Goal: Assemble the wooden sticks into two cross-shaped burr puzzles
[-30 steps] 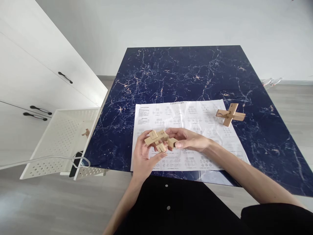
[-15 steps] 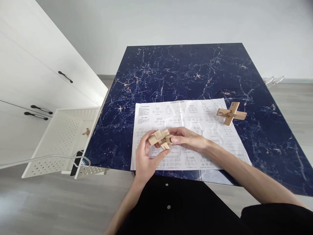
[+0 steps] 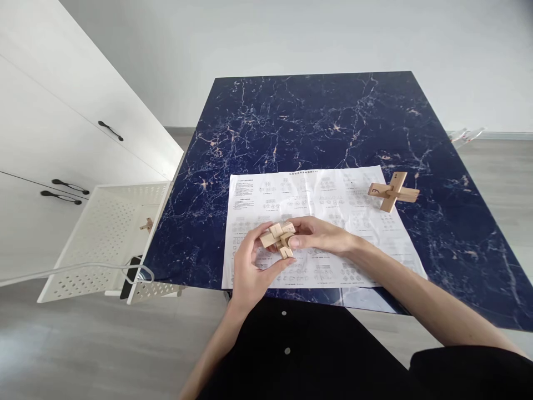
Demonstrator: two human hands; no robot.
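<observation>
Between my two hands is a wooden burr puzzle (image 3: 270,239) made of interlocking notched pieces, held just above a printed sheet. My left hand (image 3: 249,272) curves around its left side, fingers behind and thumb at the lower piece. From the right, my right hand (image 3: 316,235) pinches it, the thumb in front and the fingers partly hidden behind. The instruction sheet (image 3: 287,191) lies creased under both hands, covered with small diagrams. A second wooden piece, a cross-shaped assembly (image 3: 391,191) with numbers on it, rests on the sheet's right edge.
The dark blue marbled table (image 3: 308,122) extends beyond the sheet. To the left hangs a white perforated basket (image 3: 95,239) with a small wooden piece (image 3: 147,224) inside and a white cable (image 3: 83,268) across it. White cabinets (image 3: 62,111) with black handles stand further left.
The burr puzzle has shifted slightly to the right and turned a little in my hands. My left hand has moved with it, while the cross-shaped assembly stays in place.
</observation>
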